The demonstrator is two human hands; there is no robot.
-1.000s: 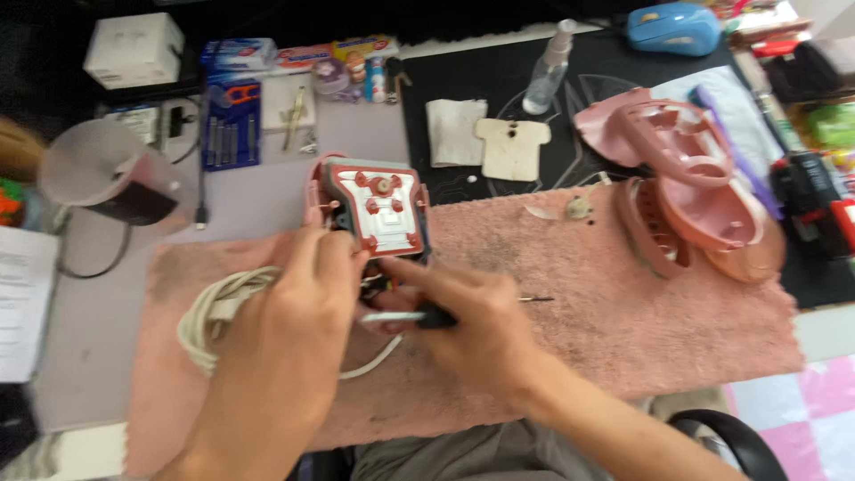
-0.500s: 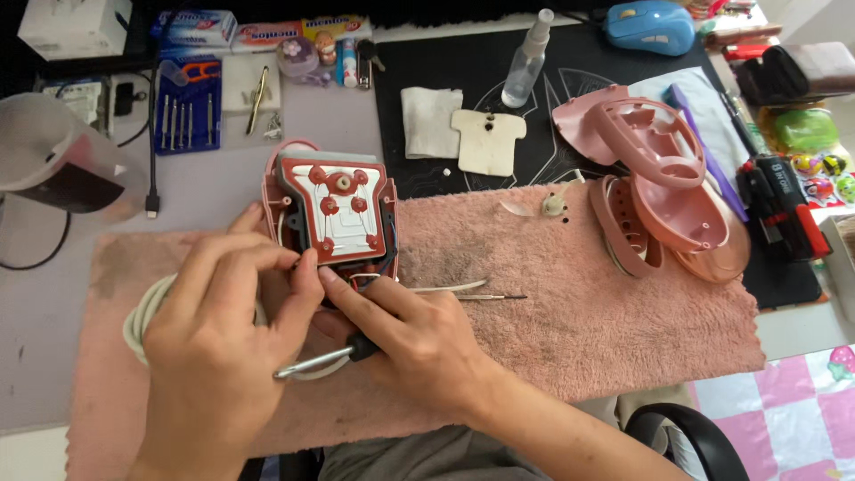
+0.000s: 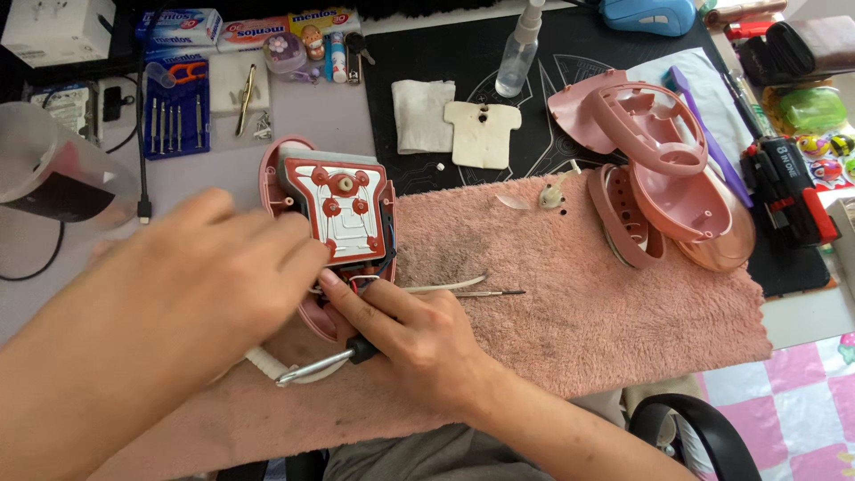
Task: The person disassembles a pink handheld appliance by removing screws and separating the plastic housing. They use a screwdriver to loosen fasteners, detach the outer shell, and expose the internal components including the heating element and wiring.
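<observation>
Hands are seen meeting over an opened pink appliance base (image 3: 343, 214) that lies on a pink towel (image 3: 623, 330) spread across the tabletop (image 3: 294, 111). The base is placed just above and between both hands, its red-and-silver inner plate facing up. The left hand (image 3: 191, 285) is curled against the base's left edge, touching it; whether anything is gripped cannot be told. The right hand (image 3: 414, 334) is closed around a screwdriver (image 3: 325, 363), whose metal shaft is pointed left, while the fingertips (image 3: 334, 283) are pressed to the wires at the base's lower edge. Further right on the towel, pink housing shells (image 3: 663, 169) are stacked, well apart from the hands.
</observation>
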